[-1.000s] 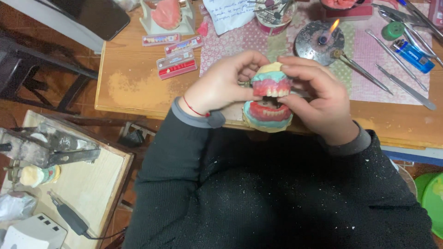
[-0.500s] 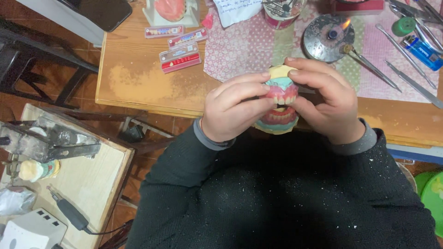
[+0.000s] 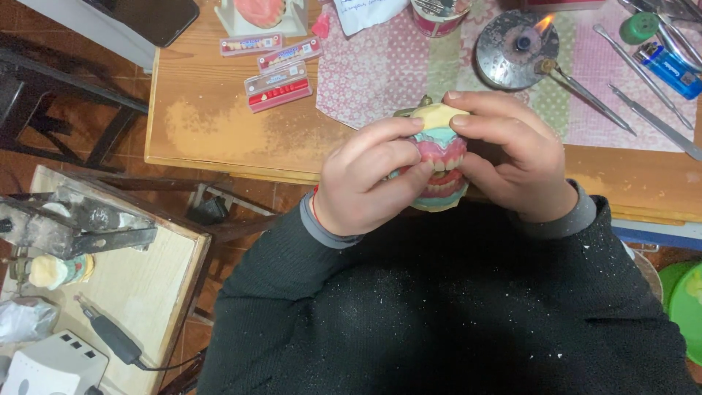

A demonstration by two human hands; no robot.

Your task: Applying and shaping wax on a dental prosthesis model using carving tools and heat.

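The wooden bench (image 3: 219, 124) fills the upper part of the view, its worn front edge running just behind the hands; the left half of its top is mostly bare, smooth wood with a pale rubbed patch. A patterned pink cloth (image 3: 380, 73) covers the right half. Below and to the left, past a gap of red tiled floor (image 3: 44, 153), a lower pale board (image 3: 131, 292) carries a dark metal frame (image 3: 80, 227) and a grey handpiece (image 3: 110, 336) on a cord.

Both hands are raised between the bench edge and the person's dark speckled sweater (image 3: 453, 314), closed together around a set of model jaws (image 3: 439, 164). The left hand (image 3: 365, 183) wraps its left side, fingers curled across the front; the right hand (image 3: 512, 157) covers the right side, with fingertips pressed on the yellowish cap at the top. Each grip is clamped firmly on the model jaws, which show pink wax gums, rows of small pale teeth and teal plaster bases.

On the cloth, a round metal burner (image 3: 515, 47) carries a small flame, with thin steel tools (image 3: 643, 113) lying slantwise beside it. On the bare wood lie flat cards of spare teeth (image 3: 278, 80), near a blue lighter (image 3: 669, 69) at the far right.
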